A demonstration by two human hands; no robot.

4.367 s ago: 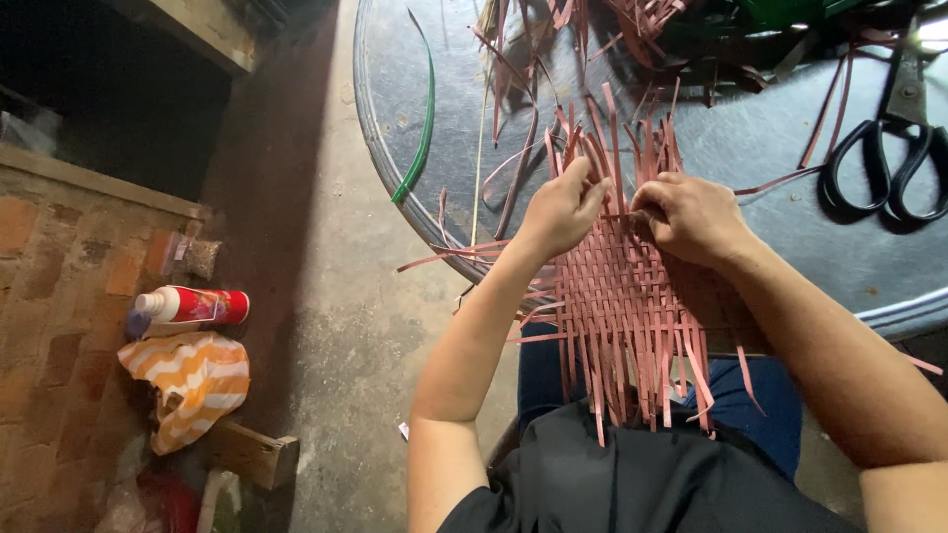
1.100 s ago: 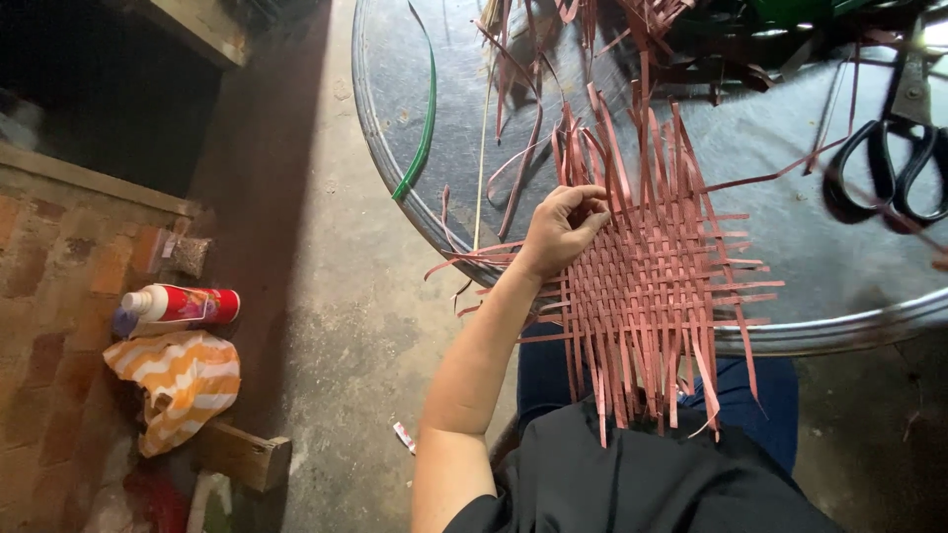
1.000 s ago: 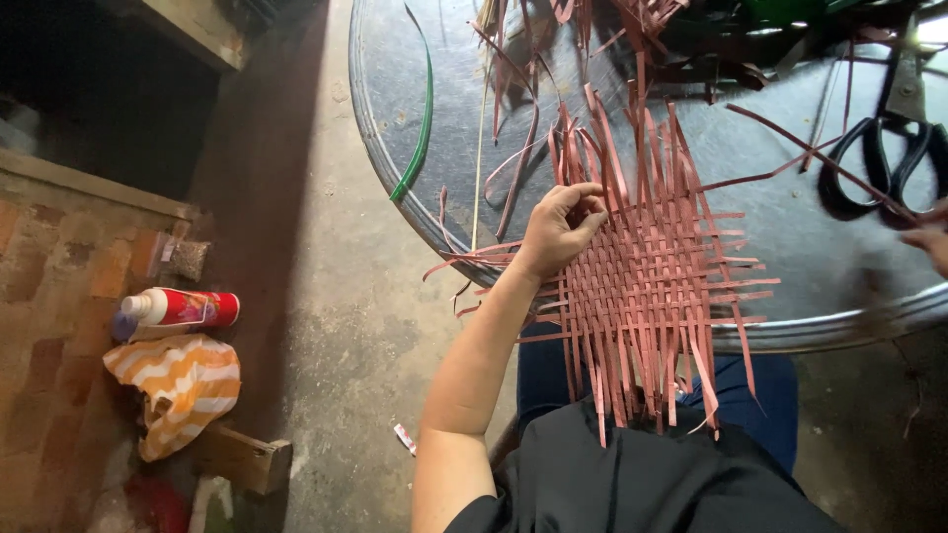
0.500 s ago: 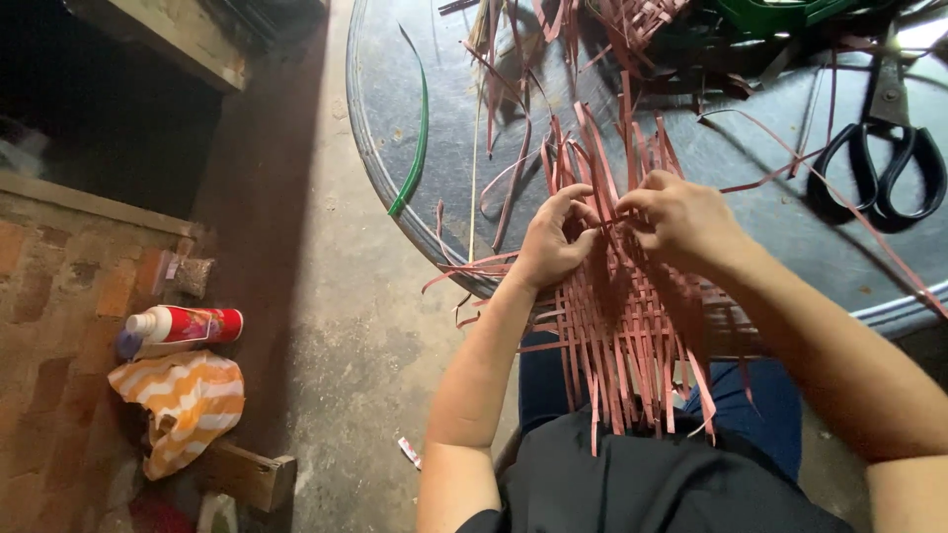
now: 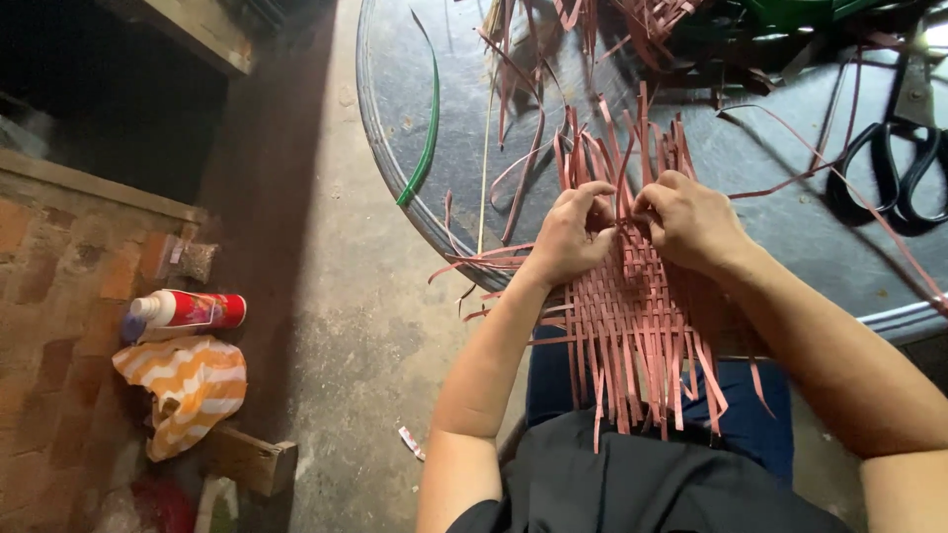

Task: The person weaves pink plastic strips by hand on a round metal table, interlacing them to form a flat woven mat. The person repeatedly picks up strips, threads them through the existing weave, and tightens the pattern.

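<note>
Where the round table's [image 5: 390,178] near edge met the person's lap, a pink woven mat [image 5: 642,326] lay half on the tabletop and half over the knees, its loose strip ends fanning out at both the far and near sides. The left hand [image 5: 571,235] rested on the mat's far left part with its fingers curled shut, pinching an upright strip at the weave's edge. The right hand [image 5: 691,219] sat just beside it on the mat, touching it at the fingertips, its fingers also bent closed around strips; which strip it gripped could not be told. Beyond the mat, loose pink strips [image 5: 553,59] lay scattered over the tabletop. Right of the mat, black-handled scissors [image 5: 894,168] lay on the table. Left of the mat, a green strip [image 5: 427,118] curved along the table's rim. Well left of the mat, off the table, a red spray can [image 5: 188,310] lay on a brick ledge above an orange-and-white cloth [image 5: 188,385].
</note>
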